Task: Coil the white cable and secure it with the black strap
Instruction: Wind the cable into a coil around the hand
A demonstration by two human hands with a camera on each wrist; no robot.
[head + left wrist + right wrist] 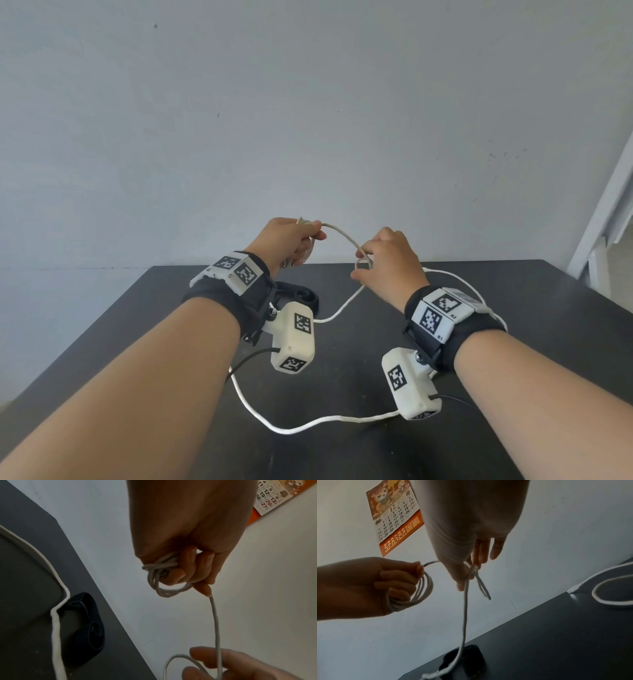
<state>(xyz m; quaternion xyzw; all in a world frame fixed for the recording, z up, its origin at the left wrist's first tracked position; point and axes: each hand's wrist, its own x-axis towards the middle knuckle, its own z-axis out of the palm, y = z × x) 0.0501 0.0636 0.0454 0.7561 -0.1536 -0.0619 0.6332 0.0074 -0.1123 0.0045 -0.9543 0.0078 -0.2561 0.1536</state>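
Observation:
My left hand [301, 240] is raised above the far table edge and grips several small loops of the white cable [164, 588]. From it the white cable [342, 236] arcs right to my right hand [366, 263], which pinches a fresh small loop [481, 584] between thumb and fingers. The rest of the white cable [308, 425] trails down and snakes across the black table [359, 342]. The black strap [305, 296] lies loosely curled on the table near its far edge, below my left wrist; the black strap [91, 626] sits beside a stretch of cable.
A pale wall [308, 120] stands right behind the table. An orange calendar [393, 519] hangs on it. A white frame [613, 219] leans at the right. Black leads run from the wrist cameras over the table.

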